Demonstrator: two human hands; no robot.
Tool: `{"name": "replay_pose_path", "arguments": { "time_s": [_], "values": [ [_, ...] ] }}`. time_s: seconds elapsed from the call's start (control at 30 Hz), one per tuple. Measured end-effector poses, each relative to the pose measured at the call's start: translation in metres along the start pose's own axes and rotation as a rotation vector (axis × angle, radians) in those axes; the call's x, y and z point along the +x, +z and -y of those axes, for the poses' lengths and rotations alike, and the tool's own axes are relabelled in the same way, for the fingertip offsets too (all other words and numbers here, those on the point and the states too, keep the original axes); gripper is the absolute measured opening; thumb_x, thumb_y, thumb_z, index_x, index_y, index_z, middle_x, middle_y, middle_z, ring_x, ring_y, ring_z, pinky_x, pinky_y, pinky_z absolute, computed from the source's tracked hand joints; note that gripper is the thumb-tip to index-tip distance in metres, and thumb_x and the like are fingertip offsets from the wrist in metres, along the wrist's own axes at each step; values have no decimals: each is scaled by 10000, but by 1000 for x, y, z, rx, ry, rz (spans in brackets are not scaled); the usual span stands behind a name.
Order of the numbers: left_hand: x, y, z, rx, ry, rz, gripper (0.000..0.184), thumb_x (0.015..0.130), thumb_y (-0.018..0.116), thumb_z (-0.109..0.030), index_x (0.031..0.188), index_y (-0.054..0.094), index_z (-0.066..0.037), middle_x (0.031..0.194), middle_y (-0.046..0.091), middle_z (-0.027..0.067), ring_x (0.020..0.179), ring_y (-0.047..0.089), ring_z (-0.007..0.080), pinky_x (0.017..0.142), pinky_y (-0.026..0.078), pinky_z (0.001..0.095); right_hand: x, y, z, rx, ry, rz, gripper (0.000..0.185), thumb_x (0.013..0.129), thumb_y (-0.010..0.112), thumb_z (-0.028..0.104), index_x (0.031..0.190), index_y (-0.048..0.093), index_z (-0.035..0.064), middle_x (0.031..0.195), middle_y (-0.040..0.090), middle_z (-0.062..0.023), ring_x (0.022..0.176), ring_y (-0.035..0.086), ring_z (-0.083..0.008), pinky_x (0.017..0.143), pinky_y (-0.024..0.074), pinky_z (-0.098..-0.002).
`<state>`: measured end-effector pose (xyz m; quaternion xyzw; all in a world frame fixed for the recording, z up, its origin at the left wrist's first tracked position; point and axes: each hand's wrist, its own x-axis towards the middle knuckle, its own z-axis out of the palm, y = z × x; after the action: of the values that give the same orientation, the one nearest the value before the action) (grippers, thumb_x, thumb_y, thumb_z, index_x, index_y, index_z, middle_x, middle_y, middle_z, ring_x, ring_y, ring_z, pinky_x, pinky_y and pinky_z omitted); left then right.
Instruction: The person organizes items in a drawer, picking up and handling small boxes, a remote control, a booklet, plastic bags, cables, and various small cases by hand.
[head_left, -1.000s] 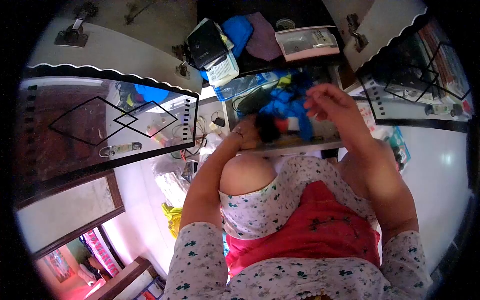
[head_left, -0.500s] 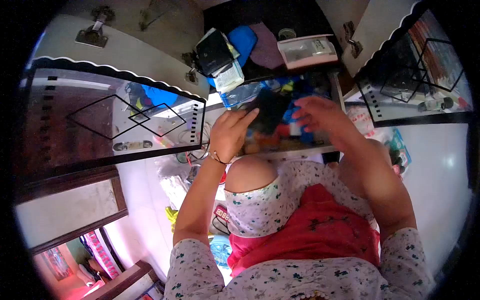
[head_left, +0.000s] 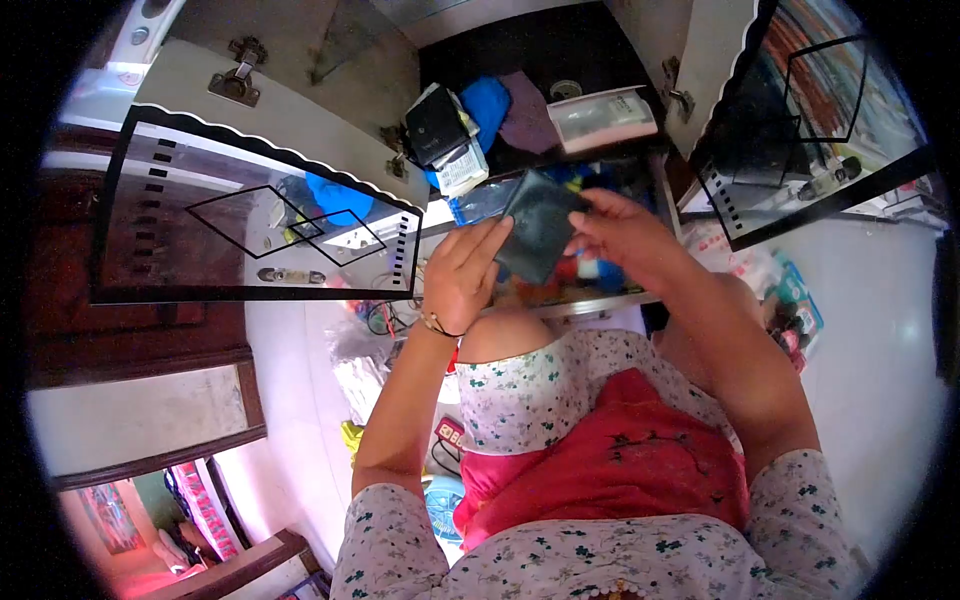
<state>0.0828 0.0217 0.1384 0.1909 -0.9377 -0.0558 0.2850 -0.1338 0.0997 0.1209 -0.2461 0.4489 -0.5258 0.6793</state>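
Note:
A dark, flat, wallet-like item [head_left: 540,228] is held up between my two hands, above a pulled-out drawer [head_left: 600,303]. My left hand [head_left: 466,268] grips its left edge, fingers along the top and a bracelet on the wrist. At its right edge my right hand [head_left: 622,236] pinches it with thumb and fingers. Under the item, the drawer holds a jumble of blue, black, red and white things, partly hidden by the item and my hands.
Behind the drawer, a shelf bears a black wallet [head_left: 437,125] on papers, a blue cloth [head_left: 486,110], a purple cloth [head_left: 527,115] and a pink-edged box [head_left: 603,120]. Open glass doors flank it, left [head_left: 270,235] and right [head_left: 810,130]. Plastic bags [head_left: 358,362] lie on the floor.
The dark item has come up out of the drawer and into clear view. My right hand has moved in from the right and closed on its edge. The camera view has shifted slightly.

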Motion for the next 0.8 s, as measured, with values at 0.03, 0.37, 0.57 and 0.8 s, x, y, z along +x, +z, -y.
{"name": "replay_pose_path", "arguments": {
  "time_s": [0.03,0.37,0.57,0.8],
  "values": [
    [1,-1,-3,-6,-23,6,544,596,596,28,1131,538,-51,1029,567,136,847,546,296,733,461,354,-1,0,0,1,-3,2,273,845,557,187,1083,513,60,909,597,-32,730,586,-113,616,453,-217],
    [25,-10,-31,-64,4,123,547,627,725,-220,1111,547,-38,981,594,143,855,565,285,730,460,333,0,-1,10,437,-9,88,325,855,522,308,1089,517,81,975,592,-90,873,581,-199,766,470,-343],
    [47,3,-59,-80,-15,125,511,615,739,-238,1040,557,-21,896,594,138,758,561,273,648,457,335,-8,-3,20,701,-20,299,495,871,427,446,1177,466,58,1117,548,-154,1016,545,-269,881,430,-409],
    [50,13,-69,-153,-233,164,497,639,744,-264,1026,539,-29,885,548,120,757,545,230,639,441,317,-4,-10,17,701,-70,344,495,868,411,482,1202,456,120,1165,522,-158,1061,518,-282,883,428,-444]
  ]
}}
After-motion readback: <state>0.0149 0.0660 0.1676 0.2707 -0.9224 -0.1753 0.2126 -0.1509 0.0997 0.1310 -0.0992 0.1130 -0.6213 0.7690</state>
